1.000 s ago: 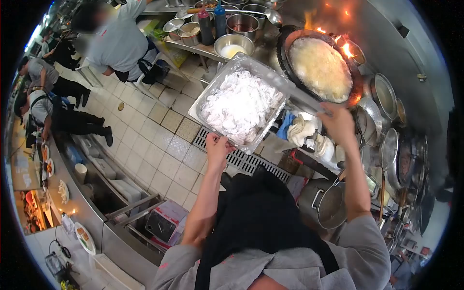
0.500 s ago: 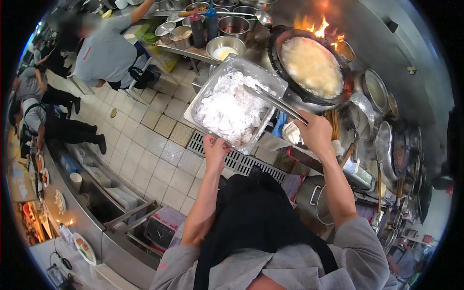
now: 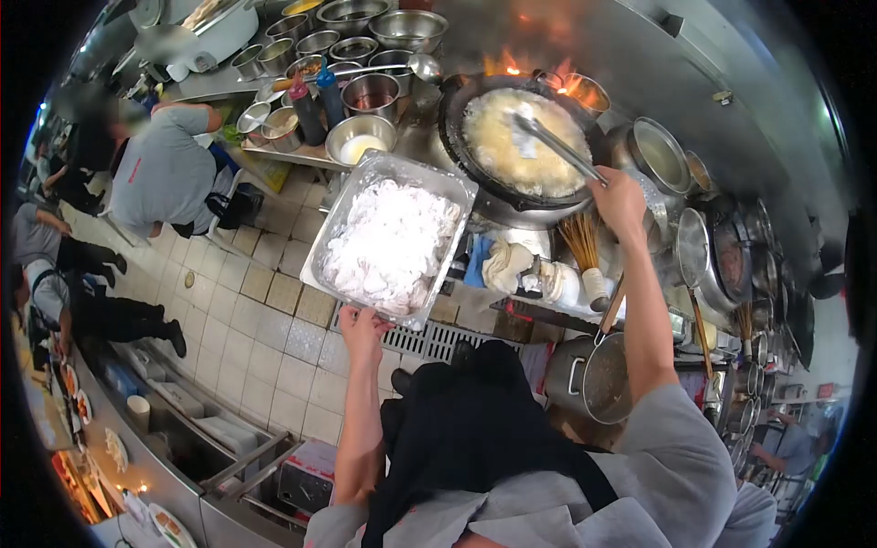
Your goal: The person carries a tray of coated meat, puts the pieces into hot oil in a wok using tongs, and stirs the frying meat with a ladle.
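Observation:
My left hand (image 3: 364,334) grips the near rim of a rectangular metal tray (image 3: 454,180). Pale pieces coated in white flour (image 3: 388,242) are heaped in it. In my right hand (image 3: 621,203) is a pair of metal tongs (image 3: 565,153), stretched over the wok (image 3: 448,119). At the tongs' tips a whitish floured piece (image 3: 523,142) shows, at or just above the bubbling oil (image 3: 498,123); whether it touches the oil I cannot tell. The wok stands just beyond the tray, to its right.
Flames (image 3: 571,84) rise behind the wok. Metal bowls (image 3: 373,91) and two squeeze bottles (image 3: 307,110) crowd the back counter. A bamboo brush (image 3: 580,242) and cloths (image 3: 504,265) lie right of the tray. A large pot (image 3: 574,374) stands low on the right. Co-workers (image 3: 164,169) are at the left.
My right hand has carried the tongs from the flour in the tray up and over the wok, with a floured piece at the tips. My left hand still holds the tray.

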